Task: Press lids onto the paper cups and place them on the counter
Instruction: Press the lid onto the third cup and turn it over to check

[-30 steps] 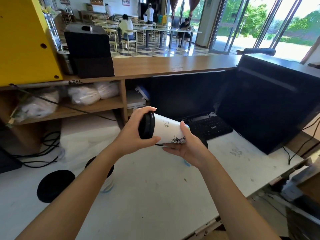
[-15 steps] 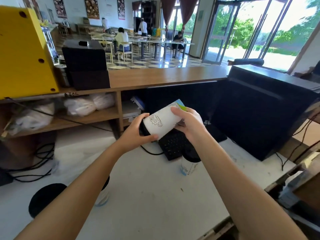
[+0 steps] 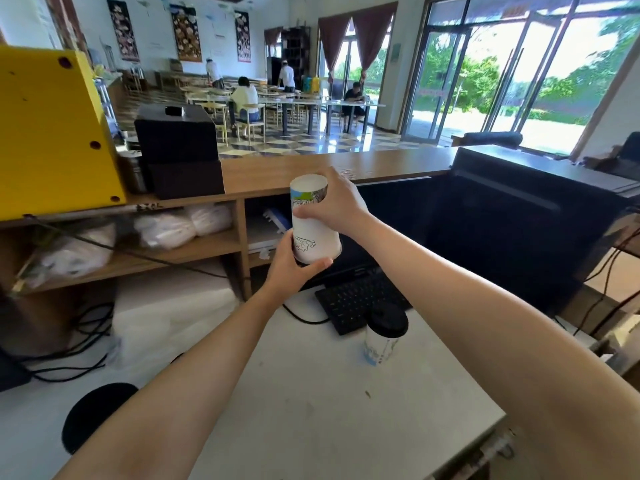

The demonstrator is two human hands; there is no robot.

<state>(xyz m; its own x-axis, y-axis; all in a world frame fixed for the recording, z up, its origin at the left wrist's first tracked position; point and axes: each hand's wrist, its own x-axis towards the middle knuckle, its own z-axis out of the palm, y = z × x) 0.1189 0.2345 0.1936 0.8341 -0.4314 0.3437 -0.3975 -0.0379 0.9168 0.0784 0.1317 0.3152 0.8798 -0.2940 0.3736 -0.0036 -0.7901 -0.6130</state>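
Both hands hold the cup [image 3: 313,225] upside down, left hand [image 3: 291,268] cupped under it, right hand [image 3: 337,204] wrapped around it; it looks light and squashy, so squeeze gently.

Cafe or canteen: service counter [image 3: 311,168], dining tables [image 3: 294,102] with seated customers [image 3: 244,98], lidded takeaway cup [image 3: 382,337].

White paper cup [image 3: 313,226] with blue-green print and line drawings; at five o'clock, black-lidded cup [image 3: 382,337]; grey-white table [image 3: 329,410].
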